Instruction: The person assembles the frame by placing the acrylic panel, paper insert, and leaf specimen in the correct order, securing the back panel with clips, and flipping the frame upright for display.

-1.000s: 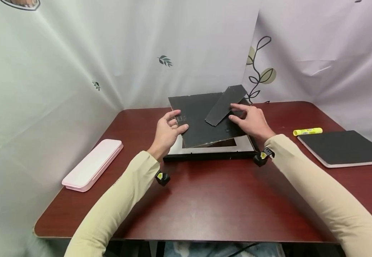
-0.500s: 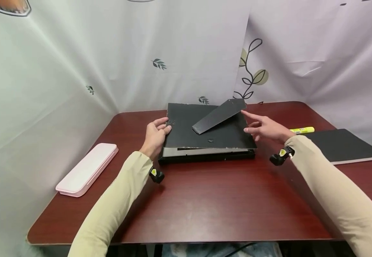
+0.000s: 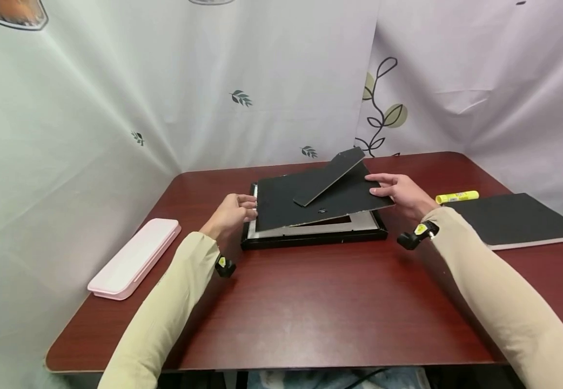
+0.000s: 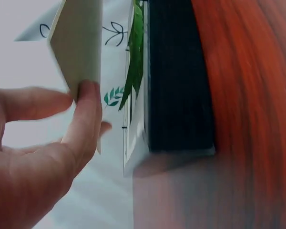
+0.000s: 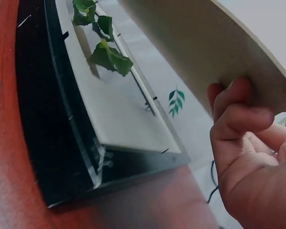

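Note:
A black backing board (image 3: 281,202) with a fold-out stand leg (image 3: 332,175) lies slanted over a black picture frame (image 3: 320,237), its right side raised. White mat shows inside the frame along the front. My left hand (image 3: 228,216) is at the board's left edge; in the left wrist view its thumb and fingers pinch the board's corner. With my right hand (image 3: 403,194) I grip the right edge, fingers curled against the pale underside in the right wrist view. Green leaves (image 5: 109,59) show in the frame's opening beneath the board.
On the left of the reddish-brown table (image 3: 286,313) lies a pink-white case (image 3: 135,256). A black notebook (image 3: 520,219) and a yellow tube (image 3: 456,197) are at the right. A printed white curtain (image 3: 281,81) hangs behind the table.
The board has shifted right and turned over the frame; its right side is now lifted. My right hand has gone from the stand leg to the right edge, while my left hand has moved left.

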Demonstrator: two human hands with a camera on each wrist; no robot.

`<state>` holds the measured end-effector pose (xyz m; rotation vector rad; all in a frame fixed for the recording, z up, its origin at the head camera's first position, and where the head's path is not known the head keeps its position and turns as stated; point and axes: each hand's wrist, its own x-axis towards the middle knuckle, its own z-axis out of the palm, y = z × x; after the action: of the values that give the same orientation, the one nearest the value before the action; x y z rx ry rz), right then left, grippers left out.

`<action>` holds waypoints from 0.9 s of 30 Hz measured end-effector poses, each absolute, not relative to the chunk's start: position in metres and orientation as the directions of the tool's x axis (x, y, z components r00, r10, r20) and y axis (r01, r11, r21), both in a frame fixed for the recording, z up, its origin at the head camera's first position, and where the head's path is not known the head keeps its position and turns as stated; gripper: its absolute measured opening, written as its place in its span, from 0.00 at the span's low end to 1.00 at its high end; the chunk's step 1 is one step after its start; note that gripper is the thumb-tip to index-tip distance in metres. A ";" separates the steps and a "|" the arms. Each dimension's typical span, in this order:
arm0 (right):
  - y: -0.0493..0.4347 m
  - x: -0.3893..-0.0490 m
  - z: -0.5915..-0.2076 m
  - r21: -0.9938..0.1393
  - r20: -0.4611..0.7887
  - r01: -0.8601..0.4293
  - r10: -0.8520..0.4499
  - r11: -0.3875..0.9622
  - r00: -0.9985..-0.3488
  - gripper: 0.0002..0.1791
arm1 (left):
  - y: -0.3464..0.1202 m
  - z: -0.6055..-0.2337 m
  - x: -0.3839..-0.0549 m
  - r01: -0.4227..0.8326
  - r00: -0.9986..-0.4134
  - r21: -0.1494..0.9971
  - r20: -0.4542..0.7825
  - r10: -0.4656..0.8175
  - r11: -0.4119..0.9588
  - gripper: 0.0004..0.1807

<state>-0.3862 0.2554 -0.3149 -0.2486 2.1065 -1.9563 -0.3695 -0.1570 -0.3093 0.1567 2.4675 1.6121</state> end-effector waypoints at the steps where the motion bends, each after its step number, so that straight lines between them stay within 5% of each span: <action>1: 0.257 -0.386 -0.316 -0.997 -0.075 0.064 -0.304 0.046 -0.950 0.37 | -0.158 -0.311 -0.369 -0.005 -0.973 0.911 -0.100 0.210 0.412 0.31; 7: 0.260 -0.385 -0.323 -0.982 -0.087 0.137 -0.327 -0.131 -0.941 0.38 | -0.163 -0.313 -0.366 0.081 -0.966 0.897 -0.037 0.256 0.435 0.28; 11: 0.256 -0.384 -0.323 -0.967 -0.094 0.158 -0.297 -0.199 -0.950 0.39 | -0.171 -0.311 -0.363 0.179 -0.969 0.774 0.032 0.245 0.607 0.28; 15: 0.249 -0.382 -0.322 -0.966 -0.091 0.149 -0.263 -0.210 -0.961 0.38 | -0.180 -0.314 -0.362 0.210 -0.967 0.647 0.028 0.252 0.733 0.30; 22: 0.232 -0.380 -0.326 -0.963 -0.067 0.116 -0.200 -0.243 -0.978 0.37 | -0.186 -0.326 -0.361 0.151 -0.948 0.715 -0.091 0.306 0.682 0.35; 27: 0.219 -0.382 -0.329 -0.979 -0.083 0.115 -0.186 -0.170 -0.979 0.35 | -0.185 -0.325 -0.361 0.231 -0.942 0.598 -0.060 0.331 0.767 0.37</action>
<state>-0.3823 0.2186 -0.3291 -0.0825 1.8836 -2.2614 -0.3614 -0.1847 -0.3248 0.4484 2.7991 0.9153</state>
